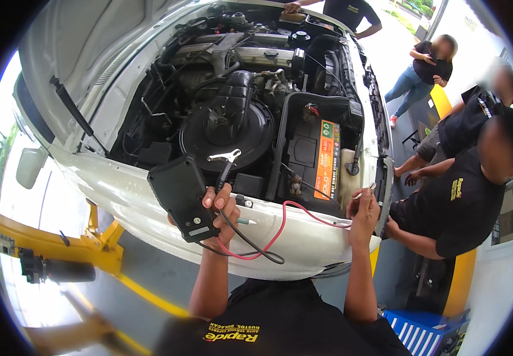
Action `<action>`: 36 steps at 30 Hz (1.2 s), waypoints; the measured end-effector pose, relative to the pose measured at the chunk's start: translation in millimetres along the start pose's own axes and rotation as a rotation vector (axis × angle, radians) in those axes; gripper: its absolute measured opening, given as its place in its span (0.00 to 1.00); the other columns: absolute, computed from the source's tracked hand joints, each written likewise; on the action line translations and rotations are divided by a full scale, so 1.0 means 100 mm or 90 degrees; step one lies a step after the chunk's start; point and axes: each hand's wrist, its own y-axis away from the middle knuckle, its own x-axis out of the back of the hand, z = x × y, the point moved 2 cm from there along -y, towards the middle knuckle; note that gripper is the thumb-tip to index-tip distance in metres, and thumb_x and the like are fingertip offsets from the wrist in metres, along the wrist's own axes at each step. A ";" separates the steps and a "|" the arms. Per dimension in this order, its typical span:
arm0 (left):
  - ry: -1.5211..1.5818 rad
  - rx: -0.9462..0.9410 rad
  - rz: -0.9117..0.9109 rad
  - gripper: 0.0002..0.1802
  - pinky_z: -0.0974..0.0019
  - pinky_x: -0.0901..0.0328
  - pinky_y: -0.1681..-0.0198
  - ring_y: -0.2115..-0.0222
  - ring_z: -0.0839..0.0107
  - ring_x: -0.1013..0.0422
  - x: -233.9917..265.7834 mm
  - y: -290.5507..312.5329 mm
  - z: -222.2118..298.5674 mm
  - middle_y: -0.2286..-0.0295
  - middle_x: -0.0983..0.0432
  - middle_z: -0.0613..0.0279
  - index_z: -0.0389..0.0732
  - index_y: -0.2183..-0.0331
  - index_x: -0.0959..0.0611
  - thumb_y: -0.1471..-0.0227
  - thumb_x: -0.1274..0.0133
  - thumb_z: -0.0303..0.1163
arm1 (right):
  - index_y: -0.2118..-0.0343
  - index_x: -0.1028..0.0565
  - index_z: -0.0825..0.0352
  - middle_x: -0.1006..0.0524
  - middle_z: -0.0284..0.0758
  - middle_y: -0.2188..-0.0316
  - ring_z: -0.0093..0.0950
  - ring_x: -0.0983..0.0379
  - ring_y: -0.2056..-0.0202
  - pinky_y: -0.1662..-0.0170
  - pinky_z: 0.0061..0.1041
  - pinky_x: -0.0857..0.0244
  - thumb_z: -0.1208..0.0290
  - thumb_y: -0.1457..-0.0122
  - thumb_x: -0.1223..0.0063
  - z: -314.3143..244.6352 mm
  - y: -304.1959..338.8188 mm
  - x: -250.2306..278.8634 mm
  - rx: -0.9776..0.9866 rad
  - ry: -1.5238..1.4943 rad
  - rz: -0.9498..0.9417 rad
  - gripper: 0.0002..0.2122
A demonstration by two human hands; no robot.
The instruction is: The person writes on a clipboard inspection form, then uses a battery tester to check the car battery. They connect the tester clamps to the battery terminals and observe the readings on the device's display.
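My left hand (224, 209) is closed around a black handheld battery tester (178, 193), seen from its back. The same hand holds a clip (225, 160) with silver jaws and a black handle, pointing up toward the engine. A pale green pen-like stick (243, 221) pokes out beside the fingers. From the tester hang a black lead (255, 244) and a red lead (284, 221). The red lead runs to my right hand (363, 212), whose fingers pinch its clip (373, 187); only a silver tip shows. Beyond lies the car battery (305, 151), with an orange label.
The white car's front edge (262, 237) lies under my hands, its hood propped by a strut (69, 107). A round black air cleaner (227, 133) is left of the battery. Several people stand at right and far side. A yellow lift arm (61, 243) is at left.
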 end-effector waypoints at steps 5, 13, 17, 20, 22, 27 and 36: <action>-0.017 0.000 -0.001 0.35 0.70 0.47 0.74 0.75 0.77 0.33 -0.01 0.01 0.00 0.62 0.32 0.62 0.40 0.60 0.20 0.53 0.33 0.63 | 0.66 0.27 0.65 0.26 0.29 0.78 0.16 0.32 0.78 0.75 0.16 0.43 0.52 0.25 0.60 0.02 0.00 -0.07 0.005 -0.014 -0.002 0.21; -0.023 0.013 -0.018 0.35 0.69 0.47 0.73 0.75 0.77 0.33 -0.03 -0.03 -0.05 0.62 0.33 0.62 0.40 0.60 0.21 0.53 0.32 0.61 | 0.69 0.26 0.65 0.29 0.27 0.79 0.16 0.35 0.77 0.72 0.18 0.41 0.53 0.25 0.59 -0.04 0.06 -0.07 0.054 0.098 -0.019 0.21; 0.004 0.011 -0.015 0.11 0.67 0.47 0.71 0.76 0.73 0.32 0.06 0.10 0.12 0.62 0.35 0.60 0.41 0.60 0.22 0.35 0.50 0.39 | 0.69 0.26 0.64 0.29 0.26 0.80 0.16 0.35 0.77 0.73 0.19 0.41 0.49 0.25 0.60 0.22 0.05 -0.10 0.135 0.085 -0.015 0.23; 0.044 -0.016 -0.008 0.08 0.65 0.45 0.73 0.77 0.71 0.35 -0.02 0.03 0.04 0.63 0.35 0.56 0.39 0.63 0.25 0.37 0.48 0.33 | 0.69 0.27 0.66 0.28 0.27 0.80 0.15 0.34 0.78 0.74 0.19 0.39 0.53 0.25 0.58 0.17 -0.02 -0.10 0.054 0.060 -0.020 0.22; 0.004 -0.007 -0.026 0.10 0.65 0.45 0.72 0.77 0.71 0.36 -0.19 -0.08 -0.06 0.63 0.36 0.57 0.39 0.62 0.25 0.39 0.45 0.34 | 0.68 0.26 0.67 0.27 0.28 0.79 0.15 0.34 0.78 0.74 0.18 0.39 0.53 0.25 0.57 -0.02 0.01 -0.10 0.009 0.051 -0.009 0.21; -0.005 0.006 -0.011 0.22 0.68 0.48 0.73 0.77 0.74 0.36 -0.02 -0.03 -0.01 0.63 0.36 0.60 0.39 0.61 0.25 0.48 0.35 0.43 | 0.66 0.28 0.65 0.31 0.25 0.78 0.15 0.37 0.77 0.73 0.20 0.41 0.53 0.25 0.58 -0.08 0.07 -0.04 -0.004 0.067 -0.006 0.19; -0.010 0.008 0.003 0.30 0.69 0.49 0.74 0.77 0.76 0.36 0.02 0.00 0.01 0.63 0.37 0.62 0.39 0.60 0.25 0.53 0.29 0.50 | 0.68 0.26 0.67 0.27 0.28 0.80 0.15 0.33 0.79 0.74 0.18 0.38 0.53 0.26 0.57 -0.05 0.06 -0.05 0.020 0.092 0.009 0.21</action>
